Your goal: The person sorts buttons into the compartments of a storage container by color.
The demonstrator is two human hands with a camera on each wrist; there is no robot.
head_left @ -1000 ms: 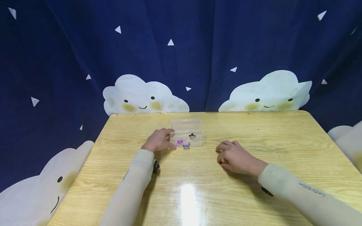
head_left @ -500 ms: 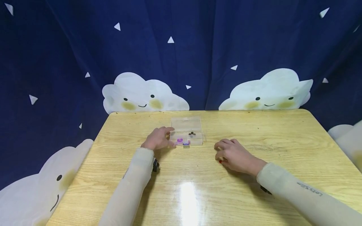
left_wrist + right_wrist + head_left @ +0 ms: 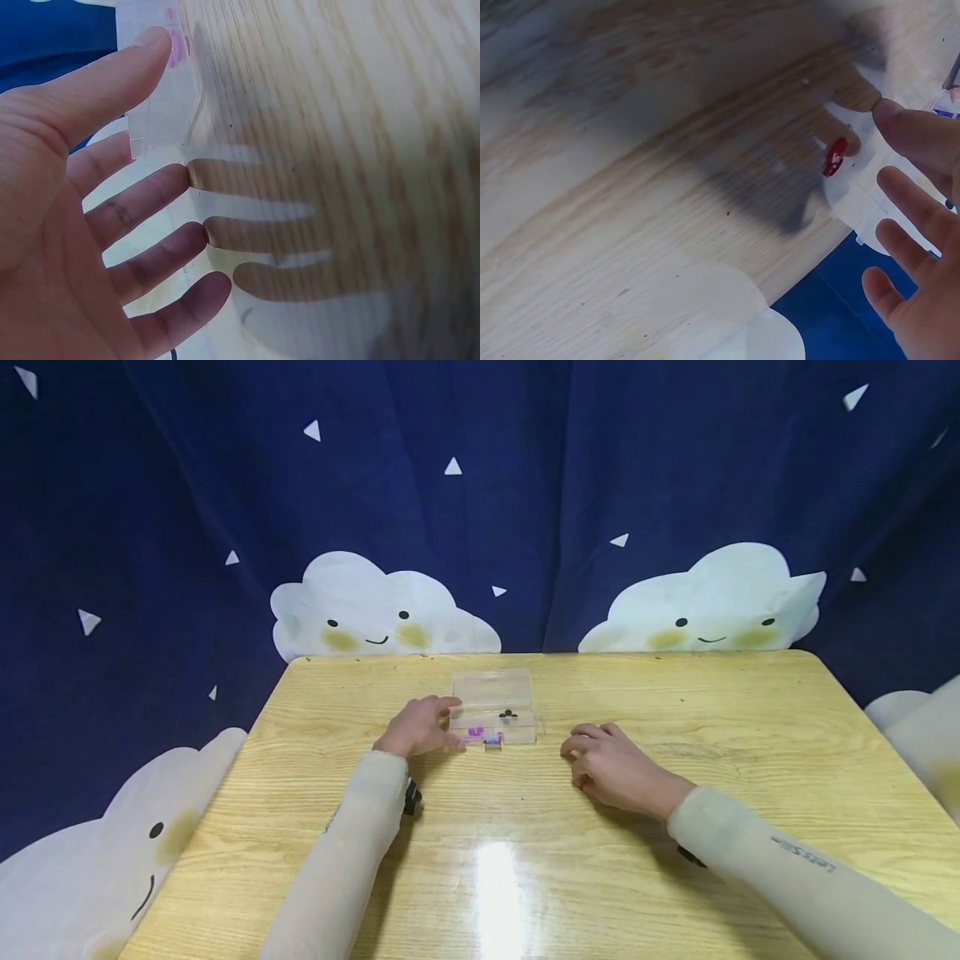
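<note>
A clear plastic box [image 3: 491,688] stands with its lid raised at the table's middle. My left hand [image 3: 416,727] holds its left end between thumb and index finger; the other fingers lie spread. In the left wrist view, the thumb overlaps the near side of the box [image 3: 161,120]. Inside are purple pieces [image 3: 476,732] at the left and small dark round pieces [image 3: 508,715] at the right. Right of the box, my right hand [image 3: 618,767] hovers low with loosely bent fingers, holding nothing. A small red piece [image 3: 835,157] lies on the table near its thumb and index fingertips.
A small blue-and-clear part [image 3: 492,743] sits at the box's front edge. The wooden table [image 3: 517,860] reflects a bright light at its near side. Behind it hangs a dark blue curtain [image 3: 517,485] with white clouds.
My right hand has shifted slightly left over the red piece, which has stayed in place on the table. The left hand keeps its place at the box.
</note>
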